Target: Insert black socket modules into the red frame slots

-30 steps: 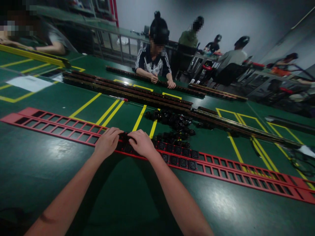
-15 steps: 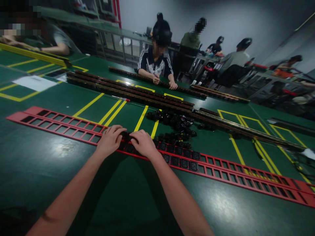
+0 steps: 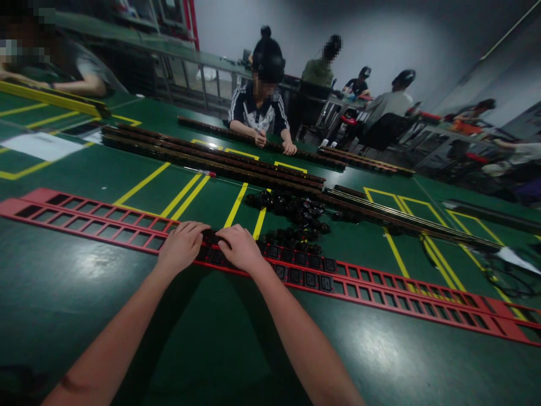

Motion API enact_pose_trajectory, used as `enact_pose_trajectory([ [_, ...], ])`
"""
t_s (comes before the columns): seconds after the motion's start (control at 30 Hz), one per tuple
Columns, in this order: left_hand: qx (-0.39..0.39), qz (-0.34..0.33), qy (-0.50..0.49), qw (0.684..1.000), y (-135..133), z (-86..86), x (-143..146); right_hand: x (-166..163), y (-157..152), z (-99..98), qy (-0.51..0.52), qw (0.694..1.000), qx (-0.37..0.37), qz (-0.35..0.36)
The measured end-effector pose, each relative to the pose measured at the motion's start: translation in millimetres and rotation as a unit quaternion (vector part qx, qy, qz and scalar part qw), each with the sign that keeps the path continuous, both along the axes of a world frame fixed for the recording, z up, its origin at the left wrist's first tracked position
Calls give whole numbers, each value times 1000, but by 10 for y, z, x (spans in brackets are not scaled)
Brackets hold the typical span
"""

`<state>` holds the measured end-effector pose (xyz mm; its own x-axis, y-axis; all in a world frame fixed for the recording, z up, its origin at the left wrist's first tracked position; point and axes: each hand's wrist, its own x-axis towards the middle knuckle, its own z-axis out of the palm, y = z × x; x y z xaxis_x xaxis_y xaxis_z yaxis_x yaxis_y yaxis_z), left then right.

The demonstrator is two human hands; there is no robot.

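Two long red slotted strips (image 3: 105,225) lie side by side across the green table (image 3: 84,316). My left hand (image 3: 181,248) and my right hand (image 3: 239,248) rest palm down on them near the middle, fingers curled and pressing on black socket modules (image 3: 213,255) set into the slots. What lies under the fingertips is hidden. Right of my right hand, more black sockets (image 3: 302,269) fill both strips. A loose pile of black sockets (image 3: 296,214) lies just beyond the strips.
Long dark strips (image 3: 203,158) lie across the table's middle, over yellow floor-style markings (image 3: 186,194). A person (image 3: 260,113) sits opposite, hands on a dark strip. Other people sit at the far left and at tables behind. A white sheet (image 3: 40,144) lies at left.
Both hands stay pressed on the same spot of the red strips. Only the view has shifted slightly.
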<state>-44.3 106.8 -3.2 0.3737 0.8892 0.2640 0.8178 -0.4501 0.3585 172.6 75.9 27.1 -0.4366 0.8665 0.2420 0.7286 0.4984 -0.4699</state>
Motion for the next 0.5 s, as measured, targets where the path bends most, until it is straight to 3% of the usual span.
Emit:
enact_pose_trajectory([
  [0.17,2,26,12,1000,-68,53,72,3,-23,16,-18,1000,5,-10],
  [0.37,73,235,57,967,-210,94,138,-1,-65,51,-75,997,6,9],
  [0.5,13,264,121,957,-272,170,103,2,-126,99,-115,993,-11,25],
])
